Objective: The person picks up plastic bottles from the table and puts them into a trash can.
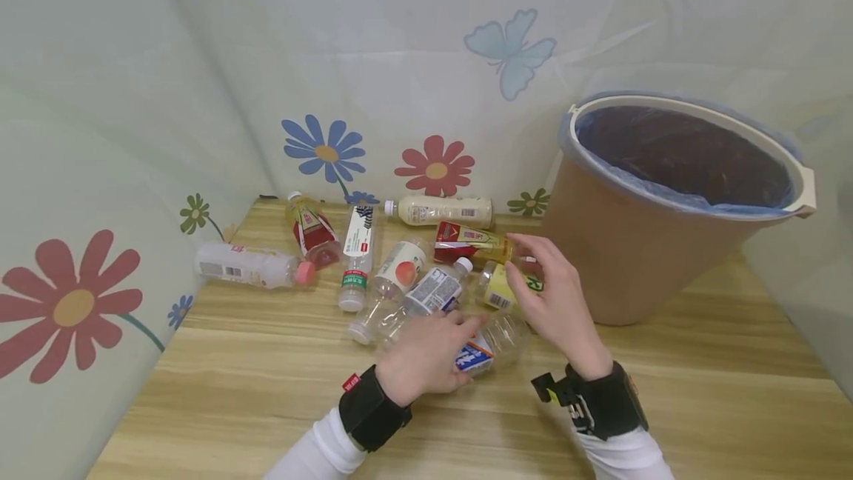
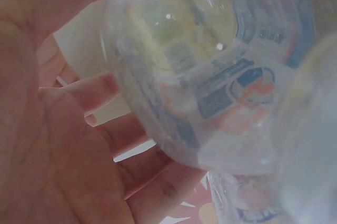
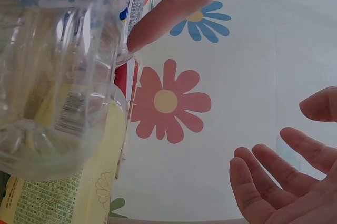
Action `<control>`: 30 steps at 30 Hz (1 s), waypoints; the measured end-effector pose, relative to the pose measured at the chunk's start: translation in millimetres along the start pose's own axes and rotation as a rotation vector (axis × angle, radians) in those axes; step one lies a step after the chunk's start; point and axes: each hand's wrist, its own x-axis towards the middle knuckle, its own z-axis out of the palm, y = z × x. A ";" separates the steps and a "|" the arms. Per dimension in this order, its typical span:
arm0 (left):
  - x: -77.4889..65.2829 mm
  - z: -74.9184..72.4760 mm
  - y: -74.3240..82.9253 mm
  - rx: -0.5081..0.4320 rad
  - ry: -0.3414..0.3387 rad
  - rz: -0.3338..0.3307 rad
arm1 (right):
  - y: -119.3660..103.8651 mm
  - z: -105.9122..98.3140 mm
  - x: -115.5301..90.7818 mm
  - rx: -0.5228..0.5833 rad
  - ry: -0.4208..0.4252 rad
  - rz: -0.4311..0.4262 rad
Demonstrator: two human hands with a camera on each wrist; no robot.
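My left hand holds a clear plastic bottle with a blue, white and orange label, thumb on the near side and fingers across it. In the left wrist view the clear bottle's base stands close to the fingers. My right hand is spread beside a yellow-labelled bottle and the end of a red-labelled bottle. Seen from the right wrist, the right hand's fingers are loosely bent with nothing between them. Part of the blue-labelled bottle is hidden under the left hand.
A tall bin with a liner stands at the right. Several bottles lie on the wooden table: a pink-capped one, a peach-pictured one, a white-labelled one, a cream one. Flowered sheeting hangs behind.
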 end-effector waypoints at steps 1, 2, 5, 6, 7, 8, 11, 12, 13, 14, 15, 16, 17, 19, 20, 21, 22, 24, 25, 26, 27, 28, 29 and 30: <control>0.2 0.4 0.3 -0.004 -0.003 0.001 | -0.5 -0.2 0.1 0.004 0.000 -0.001; 0.3 0.7 0.5 -0.007 -0.008 0.002 | -1.1 -0.3 0.2 0.005 -0.001 -0.004; 1.5 0.8 0.3 -0.009 -0.014 0.007 | -2.9 -1.1 1.0 0.005 0.002 -0.008; 1.9 0.6 0.1 -0.006 -0.017 0.008 | -3.4 -1.4 1.4 0.005 0.004 -0.008; 2.4 0.4 -0.2 -0.009 -0.020 0.010 | -4.1 -1.8 1.8 0.002 0.006 -0.008; 2.8 0.0 -0.5 -0.008 -0.022 0.011 | -4.6 -2.1 2.1 0.000 0.007 -0.007; 3.9 -1.9 -2.0 -0.007 -0.023 0.014 | -6.0 -3.4 2.8 0.007 0.014 -0.009; 4.0 -2.9 -2.7 -0.010 -0.021 0.013 | -6.2 -3.8 2.8 0.010 0.015 -0.009; 4.2 -4.4 -3.4 -0.016 -0.019 0.014 | -6.6 -4.2 2.7 0.015 0.017 -0.012; 4.2 -6.0 -4.2 -0.029 -0.016 0.015 | -6.8 -4.5 2.9 0.022 0.021 -0.016; 4.1 -7.9 -5.1 -0.045 -0.012 0.014 | -7.1 -4.8 3.1 0.030 0.025 -0.018; 3.8 -9.9 -6.4 -0.069 -0.008 0.014 | -7.7 -5.1 3.3 0.036 0.030 -0.020; 3.4 -12.2 -7.4 -0.094 -0.002 0.012 | -8.0 -5.4 3.5 0.040 0.036 -0.021; 2.0 -17.3 -9.7 -0.140 0.011 0.003 | -9.2 -6.1 4.2 0.042 0.043 -0.019; 1.1 -19.5 -11.1 -0.155 0.027 0.000 | -10.0 -6.3 4.6 0.044 0.048 -0.018; 0.3 -21.8 -12.7 -0.170 0.039 -0.006 | -10.4 -6.2 5.0 0.045 0.053 -0.017; -0.6 -23.7 -14.3 -0.182 0.051 -0.012 | -10.9 -6.1 5.2 0.047 0.057 -0.017; -2.6 -26.9 -17.3 -0.202 0.069 -0.023 | -11.8 -5.3 5.3 0.054 0.064 -0.017; -3.3 -27.6 -19.3 -0.212 0.080 -0.026 | -12.3 -4.8 5.1 0.062 0.068 -0.018; -4.5 -29.0 -20.8 -0.233 0.089 -0.027 | -12.4 -4.3 4.7 0.069 0.070 -0.018; -5.4 -30.2 -22.5 -0.255 0.093 -0.032 | -12.5 -3.9 4.3 0.074 0.073 -0.018; -6.2 -31.2 -24.3 -0.273 0.103 -0.033 | -12.8 -3.6 3.9 0.077 0.075 -0.016; -6.8 -32.5 -26.2 -0.293 0.112 -0.035 | -13.3 -3.6 3.5 0.079 0.076 -0.015; -7.3 -33.7 -28.1 -0.311 0.126 -0.038 | -14.0 -3.5 3.3 0.080 0.078 -0.015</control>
